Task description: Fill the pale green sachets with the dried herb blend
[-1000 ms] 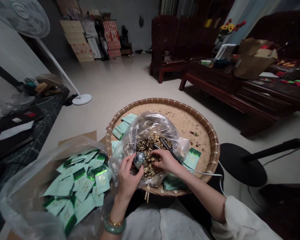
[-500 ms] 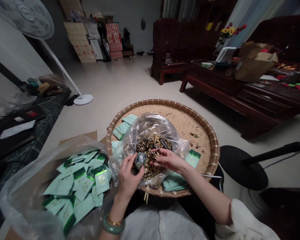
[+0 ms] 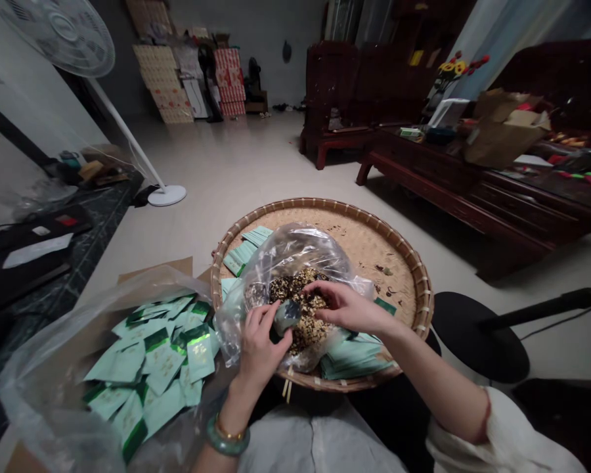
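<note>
A clear plastic bag [image 3: 295,253] of dried brown and yellow bits [image 3: 303,315] lies in a round woven tray [image 3: 398,243] on my lap. My left hand [image 3: 261,348] pinches a small green sachet [image 3: 286,315] held open at the bag's mouth. My right hand [image 3: 347,305] reaches into the bag, fingers curled over the dried bits right beside the sachet. What it grips is hidden. Flat green sachets lie stacked in the tray at the near right [image 3: 354,355] and far left [image 3: 243,249].
A plastic-lined cardboard box [image 3: 54,368] at my left holds several green sachets [image 3: 162,355]. A standing fan [image 3: 83,52] is at the far left. Dark wooden furniture [image 3: 448,171] with boxes runs along the right. A black stand base [image 3: 477,335] sits by the tray.
My right hand has moved left and deeper into the bag, toward the sachet in my left hand. The dark tool seen near its fingers earlier is no longer visible.
</note>
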A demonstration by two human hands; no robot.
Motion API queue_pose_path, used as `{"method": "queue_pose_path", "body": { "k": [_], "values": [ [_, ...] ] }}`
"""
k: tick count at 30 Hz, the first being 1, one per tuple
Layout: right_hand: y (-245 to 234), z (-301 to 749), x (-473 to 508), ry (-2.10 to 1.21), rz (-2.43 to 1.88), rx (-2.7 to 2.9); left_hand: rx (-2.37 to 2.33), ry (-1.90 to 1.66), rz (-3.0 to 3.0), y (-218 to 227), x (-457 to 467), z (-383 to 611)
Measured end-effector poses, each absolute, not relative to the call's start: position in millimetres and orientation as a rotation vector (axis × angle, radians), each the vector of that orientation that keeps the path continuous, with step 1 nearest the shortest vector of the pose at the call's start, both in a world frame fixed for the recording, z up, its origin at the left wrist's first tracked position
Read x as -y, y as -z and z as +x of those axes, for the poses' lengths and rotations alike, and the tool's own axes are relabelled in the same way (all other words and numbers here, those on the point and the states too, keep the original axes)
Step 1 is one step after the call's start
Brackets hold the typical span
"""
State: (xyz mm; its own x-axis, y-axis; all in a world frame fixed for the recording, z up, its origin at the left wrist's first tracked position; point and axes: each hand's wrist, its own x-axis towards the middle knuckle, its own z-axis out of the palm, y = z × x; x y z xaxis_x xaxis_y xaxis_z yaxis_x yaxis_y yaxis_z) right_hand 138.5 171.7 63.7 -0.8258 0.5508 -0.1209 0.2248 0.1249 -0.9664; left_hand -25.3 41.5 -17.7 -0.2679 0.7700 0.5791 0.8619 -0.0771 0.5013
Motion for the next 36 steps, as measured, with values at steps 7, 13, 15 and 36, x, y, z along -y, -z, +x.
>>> {"method": "queue_pose_path", "body": {
  "k": [7,13,15,36],
  "values": [
    [-80.1,123.9,-159.4,-1.101,-0.677,2.652,2.076,1.283,-1.832,16.8,-41.7,-22.4],
    [-71.6,118.6,-147.8,-0.808,-0.640,2.756,2.104,1.274,-1.836,18.9,-42.7,-21.3],
    [-70.0,117.2,-145.2,-0.787,-0.646,2.770,2.107,1.275,-1.839,19.6,-42.6,-21.1],
    [-65.1,116.4,-145.0,-0.842,-0.625,2.602,2.130,1.301,-1.809,24.4,-39.9,-23.1]
  ]
}}
